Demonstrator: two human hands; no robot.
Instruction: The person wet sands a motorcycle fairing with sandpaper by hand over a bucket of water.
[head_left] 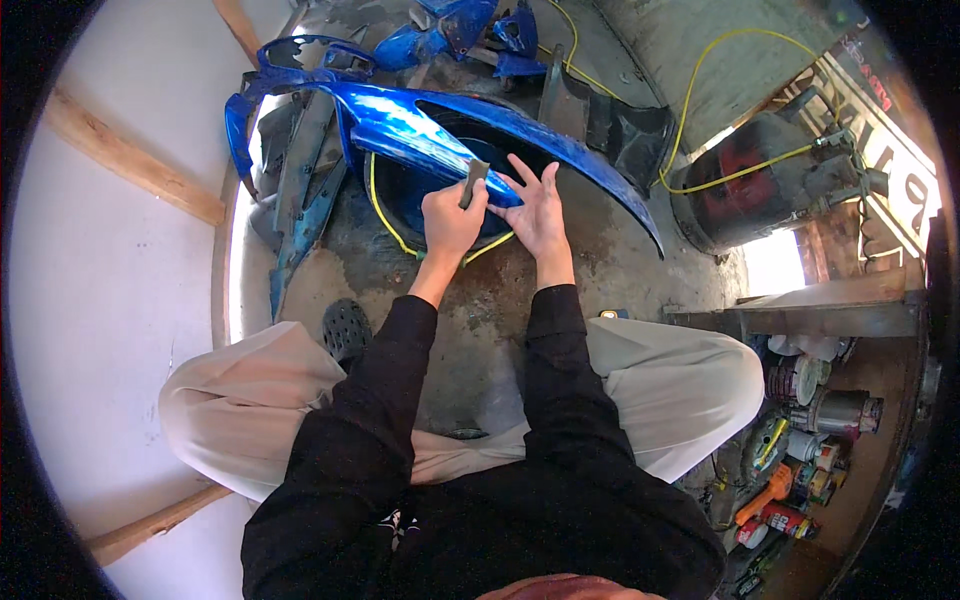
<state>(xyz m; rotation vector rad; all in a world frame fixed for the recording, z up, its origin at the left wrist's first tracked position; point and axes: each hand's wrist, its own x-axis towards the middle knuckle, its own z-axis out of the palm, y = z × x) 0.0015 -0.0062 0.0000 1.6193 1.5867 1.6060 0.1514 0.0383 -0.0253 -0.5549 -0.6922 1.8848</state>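
Observation:
A glossy blue motorcycle body panel (400, 125) with long pointed ends lies in front of me over a dark round tub (395, 195). My left hand (455, 222) is closed on a small, dark, flat piece that looks like folded sandpaper (474, 182). This piece is against or just above the panel's narrow tip. My right hand (540, 215) is at the same tip, palm turned up and fingers spread. Some of its fingers seem to touch the tip's edge from beneath; their exact contact is hard to make out.
More blue panels (440, 35) lie at the back, with black plastic parts (630, 130) beside them. A yellow hose (690, 95) runs to a dark red compressor tank (755, 180) at right. Cans and tools, including an orange-handled one (768, 492), fill a wooden shelf (800, 318). A white wall (110, 260) stands left.

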